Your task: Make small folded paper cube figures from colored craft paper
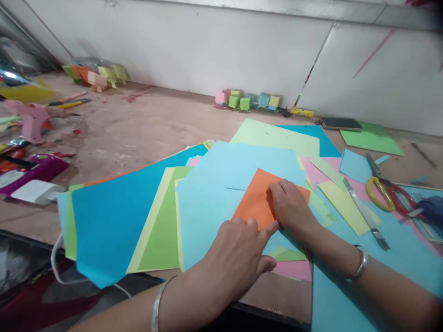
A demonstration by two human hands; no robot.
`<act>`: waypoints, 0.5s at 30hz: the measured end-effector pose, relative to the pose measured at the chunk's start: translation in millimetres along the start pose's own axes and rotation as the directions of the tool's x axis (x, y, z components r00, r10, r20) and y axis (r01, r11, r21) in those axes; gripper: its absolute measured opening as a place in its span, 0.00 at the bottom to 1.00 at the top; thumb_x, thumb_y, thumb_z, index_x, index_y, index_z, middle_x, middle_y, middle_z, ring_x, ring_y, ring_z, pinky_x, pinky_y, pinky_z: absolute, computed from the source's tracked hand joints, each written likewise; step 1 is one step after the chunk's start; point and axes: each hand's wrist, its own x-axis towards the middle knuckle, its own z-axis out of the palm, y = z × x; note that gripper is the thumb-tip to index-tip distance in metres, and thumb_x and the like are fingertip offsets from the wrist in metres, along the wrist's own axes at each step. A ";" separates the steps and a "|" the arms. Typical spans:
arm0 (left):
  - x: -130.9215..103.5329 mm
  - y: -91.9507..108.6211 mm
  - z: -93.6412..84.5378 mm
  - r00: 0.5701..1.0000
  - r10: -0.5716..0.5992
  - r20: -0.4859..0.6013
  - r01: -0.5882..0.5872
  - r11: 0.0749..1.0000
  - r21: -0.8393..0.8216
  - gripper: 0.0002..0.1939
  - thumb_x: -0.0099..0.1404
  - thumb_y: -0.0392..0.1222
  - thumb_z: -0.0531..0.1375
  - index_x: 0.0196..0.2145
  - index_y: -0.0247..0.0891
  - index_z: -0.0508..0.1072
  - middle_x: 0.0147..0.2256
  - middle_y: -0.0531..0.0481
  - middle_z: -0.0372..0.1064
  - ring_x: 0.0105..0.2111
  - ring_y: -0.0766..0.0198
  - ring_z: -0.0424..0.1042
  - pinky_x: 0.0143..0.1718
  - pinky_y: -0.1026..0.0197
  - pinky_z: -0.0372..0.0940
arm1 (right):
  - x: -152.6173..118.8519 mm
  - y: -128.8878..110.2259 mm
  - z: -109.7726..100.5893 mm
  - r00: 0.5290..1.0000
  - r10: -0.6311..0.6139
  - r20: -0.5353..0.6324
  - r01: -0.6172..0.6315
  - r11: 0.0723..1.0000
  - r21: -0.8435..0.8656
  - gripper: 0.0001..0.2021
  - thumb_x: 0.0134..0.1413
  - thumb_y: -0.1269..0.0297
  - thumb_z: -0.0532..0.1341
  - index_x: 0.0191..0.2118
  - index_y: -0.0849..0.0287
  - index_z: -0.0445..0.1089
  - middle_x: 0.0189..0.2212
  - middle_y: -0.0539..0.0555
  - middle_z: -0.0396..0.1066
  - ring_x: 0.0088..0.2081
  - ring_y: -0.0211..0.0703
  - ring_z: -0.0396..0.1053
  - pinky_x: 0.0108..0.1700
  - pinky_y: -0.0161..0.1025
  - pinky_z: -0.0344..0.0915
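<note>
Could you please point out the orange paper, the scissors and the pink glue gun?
orange paper (256, 198): head view, middle of the sheet.
scissors (380, 193): head view, yellow handle loop.
pink glue gun (31, 121): head view, its body.

Left hand (238, 251) and right hand (290, 205) press down, fingers apparently flat.

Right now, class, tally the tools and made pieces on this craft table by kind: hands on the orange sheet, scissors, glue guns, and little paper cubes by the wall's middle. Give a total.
Hands on the orange sheet: 2, left hand and right hand
Scissors: 1
Glue guns: 1
Paper cubes: 6
Total: 10
</note>
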 end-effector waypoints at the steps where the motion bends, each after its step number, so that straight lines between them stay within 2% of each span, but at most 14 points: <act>1: -1.5 0.5 0.8 1.000 -0.011 0.012 0.011 1.000 0.001 0.34 0.63 0.63 0.59 0.62 0.46 0.62 0.31 0.50 0.69 0.29 0.56 0.70 0.24 0.60 0.56 | 0.1 0.1 0.1 1.000 0.001 0.003 -0.001 1.000 0.003 0.11 0.58 0.78 0.47 0.30 0.60 0.63 0.27 0.53 0.58 0.29 0.42 0.52 0.30 0.38 0.49; 4: -10.4 -0.8 5.4 0.999 -0.035 0.037 0.036 0.999 -0.013 0.36 0.61 0.63 0.61 0.61 0.42 0.64 0.32 0.50 0.70 0.31 0.56 0.71 0.24 0.59 0.58 | 0.4 0.6 0.0 1.000 0.005 0.014 -0.005 1.000 0.015 0.12 0.59 0.77 0.47 0.31 0.60 0.64 0.27 0.54 0.59 0.29 0.43 0.52 0.30 0.39 0.49; 7: -25.5 -5.3 14.3 0.998 -0.036 -0.043 0.036 0.999 0.005 0.36 0.60 0.61 0.63 0.60 0.38 0.66 0.32 0.50 0.71 0.31 0.56 0.70 0.25 0.58 0.59 | 0.8 0.8 -0.6 1.000 0.016 0.022 -0.017 0.999 0.033 0.12 0.60 0.76 0.47 0.31 0.60 0.64 0.27 0.54 0.59 0.29 0.43 0.52 0.30 0.40 0.49; 11: -49.3 -14.3 26.7 0.986 -0.019 -0.163 0.025 0.999 0.037 0.29 0.63 0.52 0.65 0.56 0.34 0.70 0.31 0.49 0.72 0.29 0.58 0.69 0.25 0.58 0.58 | 1.4 0.5 -1.7 0.999 0.033 0.040 -0.035 0.997 0.065 0.12 0.60 0.76 0.45 0.31 0.59 0.63 0.27 0.54 0.59 0.29 0.42 0.53 0.30 0.39 0.49; 15: -72.5 -26.7 34.5 0.979 0.013 -0.204 -0.001 0.998 0.060 0.20 0.68 0.41 0.59 0.56 0.32 0.70 0.29 0.50 0.70 0.27 0.59 0.68 0.25 0.57 0.56 | 1.3 0.7 -1.5 0.998 0.045 0.050 -0.049 0.995 0.085 0.12 0.59 0.76 0.45 0.31 0.59 0.62 0.27 0.53 0.57 0.28 0.41 0.52 0.29 0.39 0.49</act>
